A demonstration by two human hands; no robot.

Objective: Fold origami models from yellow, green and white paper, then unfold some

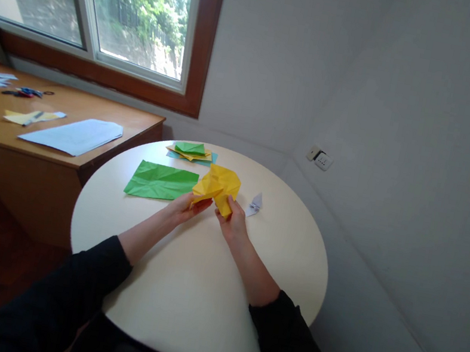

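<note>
Above the round surface (196, 290), a crumpled yellow paper (217, 187) is pinched at its lower edges by the left hand (185, 207) and right hand (231, 222), fingers clamped on it. Beyond, a green sheet (161, 182) is laid flat.

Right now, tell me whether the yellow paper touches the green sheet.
Cannot tell. In the head view the yellow paper overlaps the green sheet edge, held up, hiding any gap.

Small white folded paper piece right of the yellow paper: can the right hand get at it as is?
Probably yes. The small white folded paper piece lies alone on the round white table, just beyond the right hand, with nothing between. But that hand, like the left hand, grips the crumpled yellow paper.
</note>
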